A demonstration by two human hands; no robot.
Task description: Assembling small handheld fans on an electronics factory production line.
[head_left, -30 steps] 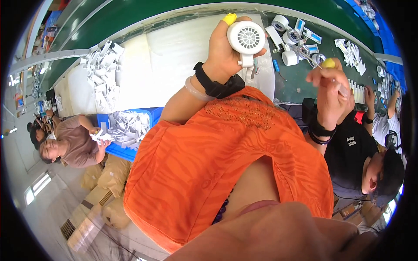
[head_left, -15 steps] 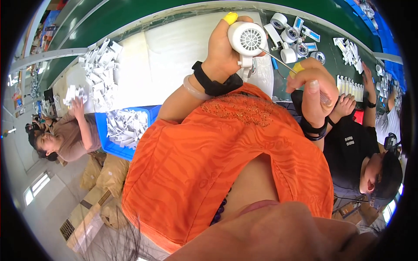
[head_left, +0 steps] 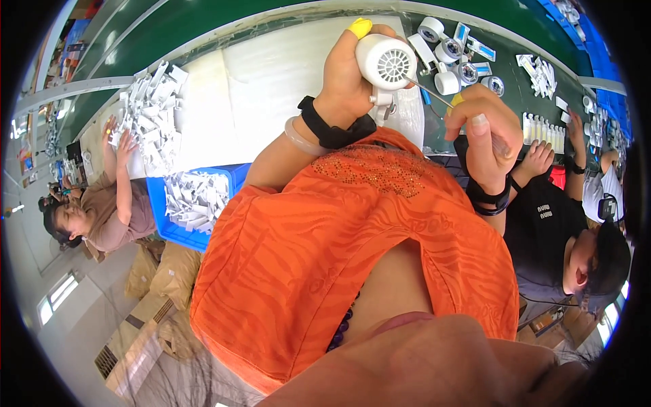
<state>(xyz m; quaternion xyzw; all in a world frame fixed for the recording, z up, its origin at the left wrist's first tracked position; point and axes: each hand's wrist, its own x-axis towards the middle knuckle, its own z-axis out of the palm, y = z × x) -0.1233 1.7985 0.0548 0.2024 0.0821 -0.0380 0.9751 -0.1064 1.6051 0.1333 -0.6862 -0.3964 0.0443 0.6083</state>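
My left hand (head_left: 342, 85) is closed around a white housing (head_left: 369, 57) that looks like a hair dryer body, held above the bench. Its round slotted grille faces me, and a short hinge piece (head_left: 383, 98) sticks out below. My right hand (head_left: 489, 129) grips a screwdriver (head_left: 434, 93) by its handle, mostly hidden in the fingers. The thin metal shaft points up and left, its tip at the right edge of the grille; whether it sits on a screw is too small to tell. Yellow finger covers (head_left: 361, 28) show on both hands.
A white sheet (head_left: 271, 74) covers the bench. White plastic parts (head_left: 152, 122) heap at left, above a blue bin (head_left: 159, 210) of similar pieces. Round white housings (head_left: 447, 81) stand at right, near a row of small pale parts (head_left: 542, 132). Co-workers sit on both sides.
My right hand and the screwdriver have shifted slightly left, the handle turned a little. The housing has tipped slightly. The left co-worker's hands have moved onto the heap of parts.
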